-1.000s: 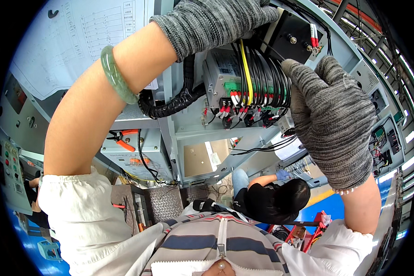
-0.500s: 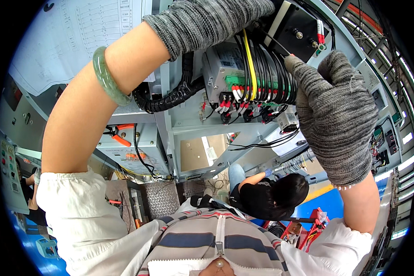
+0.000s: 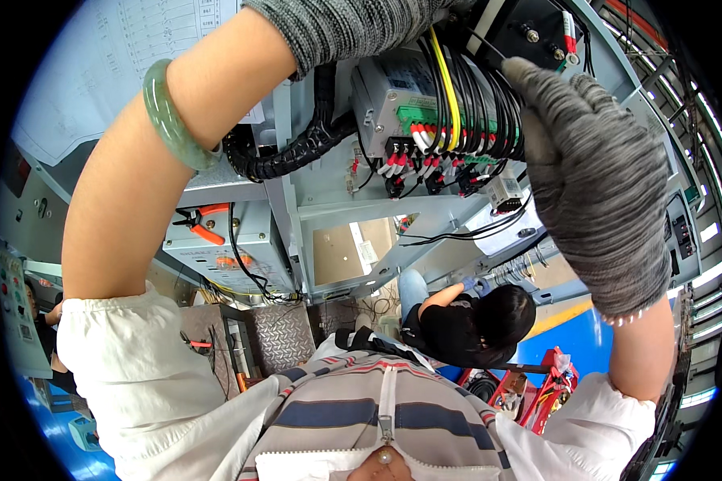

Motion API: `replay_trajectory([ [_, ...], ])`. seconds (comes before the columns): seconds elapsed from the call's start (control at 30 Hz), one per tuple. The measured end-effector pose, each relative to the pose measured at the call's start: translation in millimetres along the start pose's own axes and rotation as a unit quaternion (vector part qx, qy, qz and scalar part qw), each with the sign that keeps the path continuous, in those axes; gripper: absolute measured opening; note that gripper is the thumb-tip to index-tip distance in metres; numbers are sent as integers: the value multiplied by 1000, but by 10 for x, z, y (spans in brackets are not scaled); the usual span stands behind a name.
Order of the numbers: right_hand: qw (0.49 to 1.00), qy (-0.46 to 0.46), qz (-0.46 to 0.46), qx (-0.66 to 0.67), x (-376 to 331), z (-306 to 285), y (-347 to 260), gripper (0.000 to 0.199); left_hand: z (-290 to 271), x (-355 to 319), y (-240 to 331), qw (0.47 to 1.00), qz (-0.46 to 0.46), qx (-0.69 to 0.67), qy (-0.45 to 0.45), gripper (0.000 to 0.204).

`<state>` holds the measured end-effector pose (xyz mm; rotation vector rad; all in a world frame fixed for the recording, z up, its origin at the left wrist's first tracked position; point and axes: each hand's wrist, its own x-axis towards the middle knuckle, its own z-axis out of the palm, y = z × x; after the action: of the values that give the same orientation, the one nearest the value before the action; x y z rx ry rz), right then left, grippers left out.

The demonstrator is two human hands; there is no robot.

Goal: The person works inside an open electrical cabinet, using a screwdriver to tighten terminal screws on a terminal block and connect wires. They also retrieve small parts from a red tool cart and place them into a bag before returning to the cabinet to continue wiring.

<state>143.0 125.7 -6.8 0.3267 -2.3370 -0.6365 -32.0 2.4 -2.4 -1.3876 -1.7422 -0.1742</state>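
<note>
My left hand [image 3: 377,28], in a grey knitted glove, reaches across the top of the view above a grey wired module. Its fingers are hidden near the upper edge. My right hand [image 3: 598,184], gloved alike, is right of the module, its forefinger and thumb closed at a thin dark strand [image 3: 486,42]; whether this is a wire or a tool shaft I cannot tell. Between the hands, black wires [image 3: 481,100] and one yellow wire [image 3: 448,88] loop over the module [image 3: 377,100] into its green terminal strip [image 3: 417,115]. Red and white wire ends show below.
A black block with studs [image 3: 529,36] is at upper right. Printed sheets [image 3: 112,88] lie upper left. Orange-handled pliers [image 3: 208,236] rest on a lower box. A person in black [image 3: 465,329] works below, near a red toolbox [image 3: 549,389]. A corrugated black cable sleeve [image 3: 289,160] bends beside the module.
The view has shifted slightly. My right hand has moved a little farther up, its fingers less curled at the back. My left forearm has moved up and left in the picture.
</note>
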Motion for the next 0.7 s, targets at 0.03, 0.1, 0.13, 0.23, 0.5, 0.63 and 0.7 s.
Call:
replay_trajectory([
  [0.03,999,19,7,50,-24,31,20,25,42,14,-6,1000,-3,7,-8,14],
  [0.1,987,56,19,147,-26,79,35,25,73,85,13,1000,-6,20,-22,14],
  [0.13,974,52,56,214,-90,76,-7,24,80,59,36,1000,8,-10,-1,14],
  [0.23,940,80,138,302,-118,178,-15,27,-122,15,35,998,-21,30,-41,15],
  [0.5,919,67,162,353,-119,171,-27,26,32,116,11,994,-61,29,-88,14],
  [0.63,996,-80,43,1,-4,-142,-48,22,40,81,32,999,-18,13,-34,14],
  [0.7,999,-43,-3,10,3,-15,23,21,-5,40,36,999,-12,17,-28,14],
])
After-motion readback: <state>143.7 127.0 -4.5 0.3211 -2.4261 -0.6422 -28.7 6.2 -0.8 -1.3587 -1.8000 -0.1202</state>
